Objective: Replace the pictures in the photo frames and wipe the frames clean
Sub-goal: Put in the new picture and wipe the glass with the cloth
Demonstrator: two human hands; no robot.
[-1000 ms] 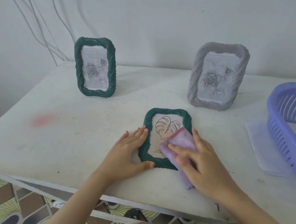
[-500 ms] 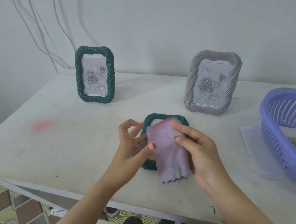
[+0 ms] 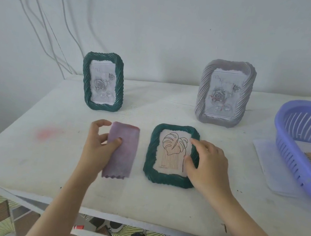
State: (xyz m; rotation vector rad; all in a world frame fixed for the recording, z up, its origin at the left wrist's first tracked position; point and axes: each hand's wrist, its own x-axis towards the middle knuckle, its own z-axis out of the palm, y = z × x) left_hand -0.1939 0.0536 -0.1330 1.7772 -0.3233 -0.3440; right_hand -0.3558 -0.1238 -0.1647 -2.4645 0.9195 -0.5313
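Lying green frame (image 3: 167,178) at table centre, long axis 12 to 6, leaf picture up. Right hand (image 3: 207,166) is nearer, fingers curled over its 3 o'clock rim. Left hand (image 3: 97,145), at 9 o'clock, pinches the cloth (image 3: 122,157) edge.

You see soft, even light, bright and slightly washed out, with a pale haze over everything. Your left hand (image 3: 96,147) and right hand (image 3: 209,166) cast only faint, short shadows on the desk (image 3: 24,150). The wide lens bows the desk's front edge, and the cables (image 3: 42,18) at top left smear into blur.
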